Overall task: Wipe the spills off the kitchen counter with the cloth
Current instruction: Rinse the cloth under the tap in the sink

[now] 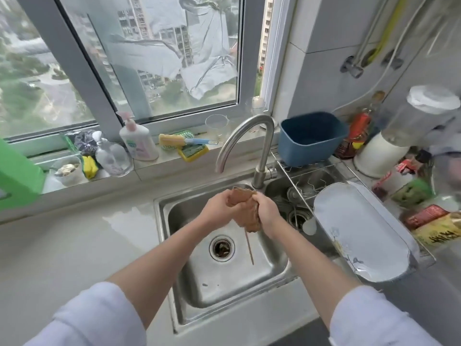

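Wringing the bunched brown cloth, we clench both left hand and right hand round it; left of our grip, the wet pale stone counter awaits wiping.

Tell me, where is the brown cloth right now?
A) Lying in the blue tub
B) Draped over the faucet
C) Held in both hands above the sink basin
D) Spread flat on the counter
C: the left hand and the right hand both grip the bunched brown cloth above the sink, and a thin brown stream falls from it toward the basin floor.
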A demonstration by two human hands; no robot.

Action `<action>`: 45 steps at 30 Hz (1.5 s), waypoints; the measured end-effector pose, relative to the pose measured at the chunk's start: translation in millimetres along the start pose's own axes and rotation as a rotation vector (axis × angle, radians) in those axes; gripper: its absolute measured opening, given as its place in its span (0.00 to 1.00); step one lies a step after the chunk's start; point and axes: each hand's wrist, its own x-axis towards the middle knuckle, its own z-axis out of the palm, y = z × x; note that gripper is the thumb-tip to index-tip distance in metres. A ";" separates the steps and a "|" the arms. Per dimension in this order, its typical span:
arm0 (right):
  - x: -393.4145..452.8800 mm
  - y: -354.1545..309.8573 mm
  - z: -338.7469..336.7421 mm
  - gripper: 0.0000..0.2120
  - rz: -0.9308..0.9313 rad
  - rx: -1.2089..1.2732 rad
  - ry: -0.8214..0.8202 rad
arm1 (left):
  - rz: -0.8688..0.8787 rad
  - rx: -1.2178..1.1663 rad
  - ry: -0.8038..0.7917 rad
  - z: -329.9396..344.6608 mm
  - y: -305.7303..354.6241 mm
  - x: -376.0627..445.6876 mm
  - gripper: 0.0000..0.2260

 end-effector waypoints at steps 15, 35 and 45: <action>189.0 -35.1 -74.4 0.23 0.167 -0.282 0.154 | -0.311 -0.052 0.101 -15.9 -5.2 78.4 0.09; 194.4 -6.2 -57.1 0.32 0.324 -0.205 0.337 | -0.469 -0.070 0.165 -11.5 -30.4 61.4 0.13; 117.3 31.4 62.6 0.26 0.672 0.110 -0.437 | -0.413 0.051 0.096 -12.1 -50.0 55.1 0.13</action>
